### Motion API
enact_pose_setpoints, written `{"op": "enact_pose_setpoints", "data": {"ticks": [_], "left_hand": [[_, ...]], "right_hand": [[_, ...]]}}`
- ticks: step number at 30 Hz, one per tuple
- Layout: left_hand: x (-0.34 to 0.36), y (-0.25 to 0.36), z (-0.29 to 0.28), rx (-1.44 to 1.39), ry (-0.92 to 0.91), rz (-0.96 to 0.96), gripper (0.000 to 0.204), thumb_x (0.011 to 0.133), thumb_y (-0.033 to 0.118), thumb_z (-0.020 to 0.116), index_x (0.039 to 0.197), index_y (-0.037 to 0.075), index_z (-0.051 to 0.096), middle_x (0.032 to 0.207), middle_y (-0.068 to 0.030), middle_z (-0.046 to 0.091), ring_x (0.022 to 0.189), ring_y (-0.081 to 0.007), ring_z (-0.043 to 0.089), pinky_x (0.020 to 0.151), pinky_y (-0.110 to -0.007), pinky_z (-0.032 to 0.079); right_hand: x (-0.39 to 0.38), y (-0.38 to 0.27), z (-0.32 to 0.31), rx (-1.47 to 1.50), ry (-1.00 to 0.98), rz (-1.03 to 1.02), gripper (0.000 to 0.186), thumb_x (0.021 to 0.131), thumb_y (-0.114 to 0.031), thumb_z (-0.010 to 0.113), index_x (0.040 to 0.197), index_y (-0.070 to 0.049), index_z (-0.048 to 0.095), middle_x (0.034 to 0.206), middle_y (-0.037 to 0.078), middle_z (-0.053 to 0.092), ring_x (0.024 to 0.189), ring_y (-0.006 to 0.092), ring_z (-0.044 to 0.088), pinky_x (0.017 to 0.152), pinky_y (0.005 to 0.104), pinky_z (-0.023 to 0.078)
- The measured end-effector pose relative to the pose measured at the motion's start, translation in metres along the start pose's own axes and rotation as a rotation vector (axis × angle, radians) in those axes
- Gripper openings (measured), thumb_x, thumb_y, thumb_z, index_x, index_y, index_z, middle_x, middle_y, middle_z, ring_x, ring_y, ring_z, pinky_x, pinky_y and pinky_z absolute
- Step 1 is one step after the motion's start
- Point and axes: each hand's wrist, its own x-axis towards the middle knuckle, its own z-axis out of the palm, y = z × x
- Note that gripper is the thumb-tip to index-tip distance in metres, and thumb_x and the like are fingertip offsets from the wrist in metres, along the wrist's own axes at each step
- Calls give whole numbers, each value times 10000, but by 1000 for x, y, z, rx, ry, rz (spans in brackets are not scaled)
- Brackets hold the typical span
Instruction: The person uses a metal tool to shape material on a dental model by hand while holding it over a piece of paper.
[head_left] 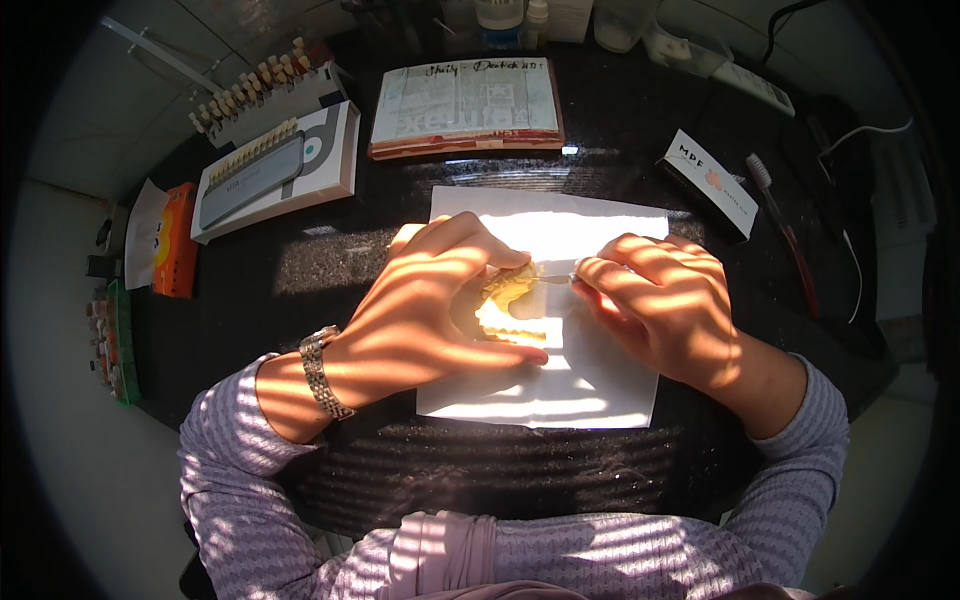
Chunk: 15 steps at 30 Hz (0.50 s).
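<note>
My left hand (430,300) is closed around a yellow, horseshoe-shaped dental cast (500,300), its thumb along the near side and fingers over the far side. My right hand (650,300) pinches a slim metal instrument (555,280), whose thin tip reaches to the cast's upper right part. Both hands are over a white paper sheet (610,400), crossed by bright bands of sunlight.
Two tooth shade guides (250,180) and an orange box (175,245) sit left. A notebook (465,100) lies beyond the paper. A small black-and-white box (705,185), a toothbrush (800,260) and cables (855,290) are right. Containers (615,20) line the back.
</note>
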Motion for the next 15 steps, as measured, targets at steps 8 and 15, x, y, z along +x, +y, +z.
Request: {"op": "enact_pose_setpoints", "data": {"ticks": [8,15], "left_hand": [[2,0,-1,67,-8,30,687,572,299,967,1083,-50,668,1010,-122,640,950,-228,641,838,-340,513],[1,1,0,41,9,23,692,558,305,977,1042,-67,653,1013,-135,638,948,-234,646,840,-341,526]], "right_hand": [[-3,-2,-2,-8,-13,0,293,659,-106,797,936,-68,713,933,82,713,764,214,726,650,310,555],[-3,-3,-2,-148,-11,-86,277,684,-131,765,946,-61,712,958,94,719,766,215,726,677,305,563]]}}
